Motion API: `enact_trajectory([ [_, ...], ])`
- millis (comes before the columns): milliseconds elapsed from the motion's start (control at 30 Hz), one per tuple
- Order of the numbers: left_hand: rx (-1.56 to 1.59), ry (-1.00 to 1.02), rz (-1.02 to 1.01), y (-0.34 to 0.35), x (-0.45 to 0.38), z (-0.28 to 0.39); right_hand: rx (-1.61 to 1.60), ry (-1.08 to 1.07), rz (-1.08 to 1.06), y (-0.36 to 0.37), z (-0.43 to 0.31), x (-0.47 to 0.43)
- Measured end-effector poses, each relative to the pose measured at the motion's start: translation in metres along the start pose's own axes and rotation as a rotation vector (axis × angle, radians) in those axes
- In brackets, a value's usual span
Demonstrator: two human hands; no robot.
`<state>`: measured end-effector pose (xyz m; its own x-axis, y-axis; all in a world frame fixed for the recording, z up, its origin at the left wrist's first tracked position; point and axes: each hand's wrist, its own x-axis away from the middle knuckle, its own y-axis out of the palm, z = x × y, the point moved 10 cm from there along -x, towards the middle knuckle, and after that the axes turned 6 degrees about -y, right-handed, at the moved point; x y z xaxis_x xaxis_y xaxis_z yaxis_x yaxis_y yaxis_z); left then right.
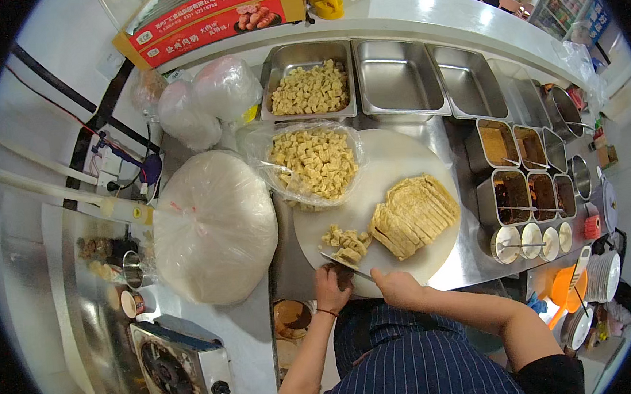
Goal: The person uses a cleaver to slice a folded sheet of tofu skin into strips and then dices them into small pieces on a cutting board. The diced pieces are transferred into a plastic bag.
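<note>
My right hand (pixel 401 288) grips the handle of a knife (pixel 347 264), whose blade slants up and left across the near edge of a round white cutting board (pixel 318 232). Against the near side of the blade, my left hand (pixel 333 290) has curled fingers. Whether it pinches anything is hidden. Just beyond the blade lies a small heap of cut tofu-like cubes (pixel 346 241). To its right, on the board, rests a stack of yellowish, tofu-like slices (pixel 415 214). A plastic-lined container (pixel 360 147) of similar cubes overlaps the board's far left part.
A steel pan (pixel 353 79) with more cubes stands behind, beside a bare steel pan (pixel 400 76). Seasoning containers (pixel 498 143) with spoons line the right. A large filled plastic bag (pixel 213 226) lies left, above a gas stove (pixel 182 371). A red carton (pixel 205 26) sits on the back ledge.
</note>
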<state>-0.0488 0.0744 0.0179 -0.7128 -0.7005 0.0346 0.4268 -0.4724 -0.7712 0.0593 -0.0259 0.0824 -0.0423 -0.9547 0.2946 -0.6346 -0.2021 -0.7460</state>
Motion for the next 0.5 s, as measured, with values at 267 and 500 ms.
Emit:
enact_trajectory([
  [267, 0.028, -0.026, -0.008, 0.014, 0.013, -0.017, -0.167, 0.087, 0.160, 0.016, 0.015, -0.042],
  [500, 0.021, 0.019, 0.062, -0.012, 0.022, 0.002, -0.005, -0.009, -0.028, 0.008, -0.007, 0.004],
])
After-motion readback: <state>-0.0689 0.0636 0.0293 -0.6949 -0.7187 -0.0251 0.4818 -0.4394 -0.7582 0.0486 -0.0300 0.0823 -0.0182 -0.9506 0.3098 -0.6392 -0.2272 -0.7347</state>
